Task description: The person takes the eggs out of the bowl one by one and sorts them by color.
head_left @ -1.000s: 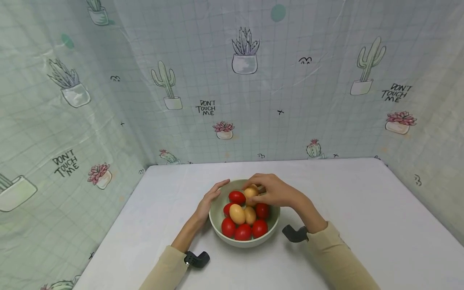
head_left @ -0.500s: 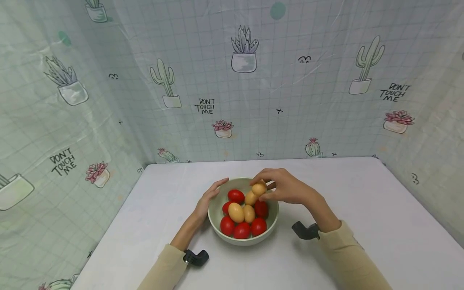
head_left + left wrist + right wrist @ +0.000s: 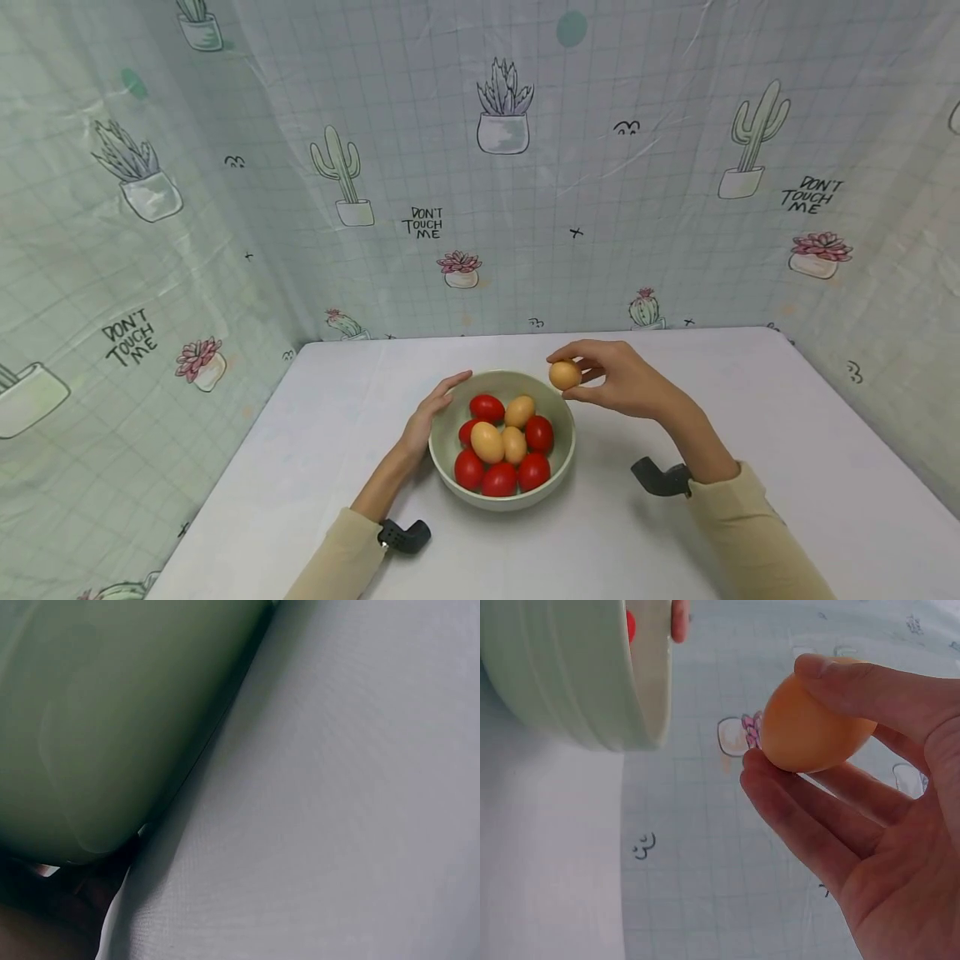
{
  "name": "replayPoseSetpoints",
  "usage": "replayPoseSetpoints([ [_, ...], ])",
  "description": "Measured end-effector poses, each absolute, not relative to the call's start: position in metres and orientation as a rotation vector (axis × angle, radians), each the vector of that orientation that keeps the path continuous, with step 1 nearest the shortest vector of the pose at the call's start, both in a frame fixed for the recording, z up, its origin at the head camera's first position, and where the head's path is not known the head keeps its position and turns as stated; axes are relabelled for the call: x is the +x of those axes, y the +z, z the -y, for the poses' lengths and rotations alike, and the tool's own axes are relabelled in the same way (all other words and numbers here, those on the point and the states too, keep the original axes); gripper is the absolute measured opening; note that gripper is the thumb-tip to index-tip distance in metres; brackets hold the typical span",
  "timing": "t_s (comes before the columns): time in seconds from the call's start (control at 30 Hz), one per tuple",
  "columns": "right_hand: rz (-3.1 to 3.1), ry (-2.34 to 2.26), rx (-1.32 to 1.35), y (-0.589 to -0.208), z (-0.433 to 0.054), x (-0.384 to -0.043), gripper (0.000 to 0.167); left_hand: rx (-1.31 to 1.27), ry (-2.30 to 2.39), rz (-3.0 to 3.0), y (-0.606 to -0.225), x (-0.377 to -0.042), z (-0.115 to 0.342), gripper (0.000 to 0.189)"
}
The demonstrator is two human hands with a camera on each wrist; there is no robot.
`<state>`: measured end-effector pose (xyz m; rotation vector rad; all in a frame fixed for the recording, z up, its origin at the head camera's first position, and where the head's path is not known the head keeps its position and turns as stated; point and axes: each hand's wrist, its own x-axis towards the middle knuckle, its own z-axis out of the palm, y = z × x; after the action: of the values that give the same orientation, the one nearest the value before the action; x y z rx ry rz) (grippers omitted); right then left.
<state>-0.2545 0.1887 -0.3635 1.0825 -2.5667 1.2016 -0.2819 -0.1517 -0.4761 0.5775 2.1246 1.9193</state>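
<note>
My right hand pinches an orange-tan egg between thumb and fingertips, above the table just past the bowl's right back rim. In the right wrist view, the egg sits between the thumb on one side and the fingers on the other. A pale green bowl holds three similar tan eggs and several glossy red egg-shaped things. My left hand rests along the bowl's left side, fingers extended by the rim. The left wrist view shows mostly the bowl's outer wall; that hand is dark there.
The bowl stands on a white table with a pale covering. A cloth backdrop printed with cacti rises behind and at both sides. Each wrist wears a dark camera mount, such as the right one.
My right hand has lifted a tan egg out of the bowl and carried it up and right, past the rim. My left hand has stayed at the bowl's side.
</note>
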Motion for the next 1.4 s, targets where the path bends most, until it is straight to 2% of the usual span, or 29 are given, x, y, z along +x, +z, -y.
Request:
replayPoseSetpoints([
  [0.67, 2.63, 1.261, 0.818, -0.379, -0.232, -0.259, 0.043, 0.588, 1.938, -2.133, -0.476, -0.281, 0.153, 0.054],
  [0.8, 2.666, 1.285, 0.735, -0.383, -0.237, -0.261, 0.051, 0.612, 1.924, -2.121, -0.476, -0.282, 0.153, 0.054],
  [0.97, 2.704, 1.268, 0.653, -0.388, -0.242, -0.267, 0.069, 0.621, 1.912, -2.125, -0.476, -0.282, 0.152, 0.053],
  [1.07, 2.71, 1.347, 0.606, -0.394, -0.245, -0.271, 0.073, 0.613, 1.907, -2.134, -0.476, -0.283, 0.151, 0.053],
  [1.3, 2.663, 1.512, 0.607, -0.412, -0.247, -0.282, 0.036, 0.592, 1.921, -2.137, -0.478, -0.283, 0.152, 0.053],
  [1.4, 2.68, 1.455, 0.594, -0.419, -0.249, -0.285, 0.033, 0.589, 1.92, -2.136, -0.478, -0.284, 0.151, 0.052],
])
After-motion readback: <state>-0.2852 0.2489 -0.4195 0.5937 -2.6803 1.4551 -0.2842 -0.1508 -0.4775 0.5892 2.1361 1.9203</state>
